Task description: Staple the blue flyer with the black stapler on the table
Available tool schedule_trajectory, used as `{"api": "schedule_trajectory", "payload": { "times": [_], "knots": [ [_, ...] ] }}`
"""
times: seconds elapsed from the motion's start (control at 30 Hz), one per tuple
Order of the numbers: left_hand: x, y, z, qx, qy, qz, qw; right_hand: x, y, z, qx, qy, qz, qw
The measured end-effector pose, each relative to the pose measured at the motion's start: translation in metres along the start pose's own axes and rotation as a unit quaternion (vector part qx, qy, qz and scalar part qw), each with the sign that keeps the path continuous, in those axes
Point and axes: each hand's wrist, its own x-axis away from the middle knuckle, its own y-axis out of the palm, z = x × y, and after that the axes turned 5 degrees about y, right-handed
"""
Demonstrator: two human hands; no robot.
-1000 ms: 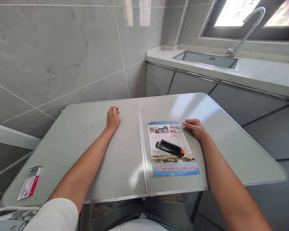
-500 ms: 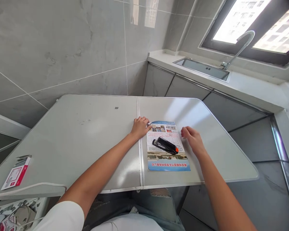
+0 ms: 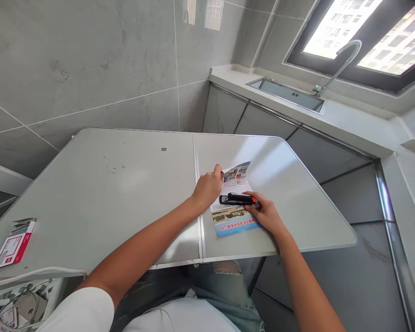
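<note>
A printed leaflet (image 3: 233,216) with blue borders and photos lies on the right half of the table, its far part lifted and bent up. My left hand (image 3: 209,186) pinches the leaflet's far left edge, fingers closed. Over the leaflet is a black stapler (image 3: 240,198) with an orange tip at its right end. Around that right end my right hand (image 3: 264,211) is closed, thumb on the near side and fingers on the far side. Whether the stapler touches the paper I cannot tell.
The folding table (image 3: 141,184) has a seam down its middle. A small strip of staples (image 3: 163,149) lies near the far edge. On the left are a red-and-white packet (image 3: 15,244) and a white cable (image 3: 38,272). A counter with a sink (image 3: 287,94) stands behind, right.
My right hand has moved left and taken hold of the stapler, which has turned more level. My left hand has gripped the leaflet's edge and raised its far part.
</note>
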Motion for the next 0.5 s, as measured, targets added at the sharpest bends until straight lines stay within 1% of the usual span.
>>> {"api": "schedule_trajectory", "payload": {
  "times": [0.07, 0.13, 0.27, 0.37, 0.5],
  "knots": [
    [0.008, -0.009, -0.003, 0.013, -0.003, 0.018, 1.000, -0.006, -0.005, -0.002, -0.011, -0.016, -0.047, 0.999],
    [0.018, -0.016, -0.012, 0.033, -0.004, 0.033, 0.999, -0.007, -0.003, -0.008, -0.015, -0.034, -0.071, 0.997],
    [0.036, -0.022, -0.029, 0.051, -0.010, 0.057, 0.997, -0.008, 0.010, -0.016, -0.023, -0.043, -0.064, 0.997],
    [0.034, -0.023, -0.033, 0.030, -0.018, 0.066, 0.997, -0.014, 0.013, -0.013, -0.032, -0.042, -0.054, 0.997],
    [0.017, -0.021, -0.037, 0.023, -0.034, 0.088, 0.995, -0.023, 0.009, -0.007, -0.013, -0.044, -0.035, 0.998]
  ]
}}
